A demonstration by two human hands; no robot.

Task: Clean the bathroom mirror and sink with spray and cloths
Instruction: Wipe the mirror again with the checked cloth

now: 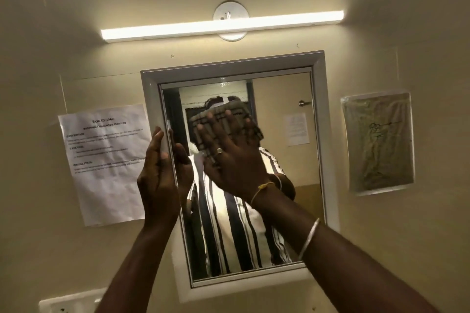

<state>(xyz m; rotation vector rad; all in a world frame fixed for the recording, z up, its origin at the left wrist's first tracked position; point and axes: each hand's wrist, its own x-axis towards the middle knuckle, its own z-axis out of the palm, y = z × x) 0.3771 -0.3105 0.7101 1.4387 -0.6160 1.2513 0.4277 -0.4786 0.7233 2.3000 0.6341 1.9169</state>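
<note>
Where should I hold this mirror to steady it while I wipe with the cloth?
Grip the left edge of the mirror from the left, as your left hand does: that edge stands exposed for fingers to wrap, and it leaves the glass free for the right hand pressing the cloth.

Mirror [287,165] lies bare right of the cloth [236,110], frame [319,109] bounding it.
</note>
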